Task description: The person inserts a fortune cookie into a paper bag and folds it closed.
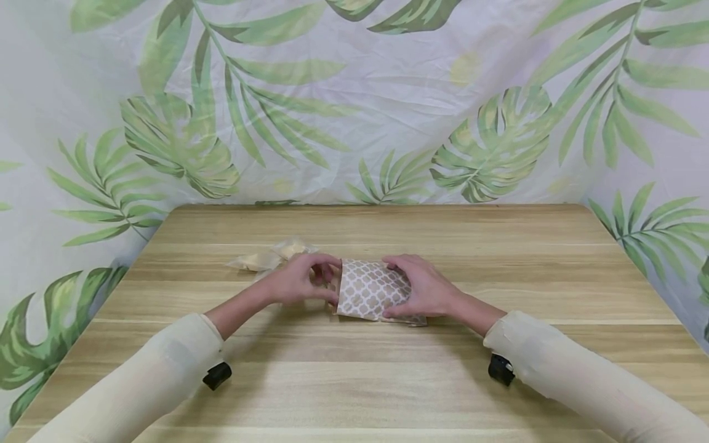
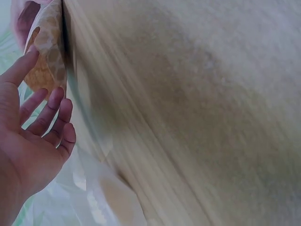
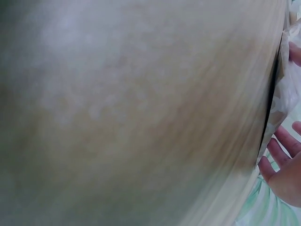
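A flat paper bag (image 1: pixel 368 289), brown with a white lattice pattern, lies in the middle of the wooden table with its mouth to the left. Fingers and thumb of my right hand (image 1: pixel 423 287) span it from far edge to near edge and grip its right part. At the mouth is my left hand (image 1: pixel 301 280), fingers loosely bent, thumb and fingers apart. In the left wrist view the left thumb touches the bag's rim, and an orange-brown surface (image 2: pixel 41 75) shows within the mouth. The right wrist view catches only part of the bag (image 3: pixel 282 94) and fingers.
Clear plastic packets (image 1: pixel 257 261) with pale yellowish contents lie behind the left hand, partly covered by it. The wooden table (image 1: pixel 354 381) runs back to a leaf-printed cloth (image 1: pixel 399 104). Dark wrist devices (image 1: pixel 217 375) hang below both cream sleeves (image 1: pixel 138 375).
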`<control>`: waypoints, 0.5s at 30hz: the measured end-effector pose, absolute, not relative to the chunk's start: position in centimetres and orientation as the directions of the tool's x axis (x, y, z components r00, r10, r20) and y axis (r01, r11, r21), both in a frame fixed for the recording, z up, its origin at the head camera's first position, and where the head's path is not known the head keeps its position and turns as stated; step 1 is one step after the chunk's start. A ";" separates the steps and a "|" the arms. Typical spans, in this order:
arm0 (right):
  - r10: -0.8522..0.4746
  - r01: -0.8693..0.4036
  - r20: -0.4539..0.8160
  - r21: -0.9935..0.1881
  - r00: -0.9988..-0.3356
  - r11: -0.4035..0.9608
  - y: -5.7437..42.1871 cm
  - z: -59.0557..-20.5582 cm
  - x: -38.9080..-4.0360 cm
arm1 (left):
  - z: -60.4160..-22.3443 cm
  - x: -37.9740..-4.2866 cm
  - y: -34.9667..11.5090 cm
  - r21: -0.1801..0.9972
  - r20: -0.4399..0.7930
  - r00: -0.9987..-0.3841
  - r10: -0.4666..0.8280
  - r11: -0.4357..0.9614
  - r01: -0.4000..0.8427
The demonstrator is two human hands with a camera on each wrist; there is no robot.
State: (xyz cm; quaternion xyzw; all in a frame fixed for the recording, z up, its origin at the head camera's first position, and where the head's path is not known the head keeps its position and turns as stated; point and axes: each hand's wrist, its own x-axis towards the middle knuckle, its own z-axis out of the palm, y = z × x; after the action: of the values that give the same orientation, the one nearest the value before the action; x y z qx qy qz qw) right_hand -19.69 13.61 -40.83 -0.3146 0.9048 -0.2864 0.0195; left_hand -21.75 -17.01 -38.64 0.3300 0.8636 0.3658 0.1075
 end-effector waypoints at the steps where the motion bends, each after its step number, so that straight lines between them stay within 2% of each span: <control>1: -0.580 -0.558 0.146 -0.529 -0.801 0.639 13.6 -40.8 -19.7 | -38.5 -21.8 -17.1 0.699 0.060 -0.762 0.644 0.519 0.493; 15: -0.583 -0.571 0.168 -0.530 -0.795 0.627 13.6 -40.9 -19.8 | -37.2 -22.3 -19.1 0.677 0.088 -0.824 0.559 0.574 0.461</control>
State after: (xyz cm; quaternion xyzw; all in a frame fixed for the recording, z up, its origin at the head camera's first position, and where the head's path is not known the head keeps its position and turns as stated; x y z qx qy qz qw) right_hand -19.80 13.56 -40.91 -0.3200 0.9018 -0.2903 0.0100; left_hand -22.25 -19.13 -37.17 0.2884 0.8844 0.3606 0.0680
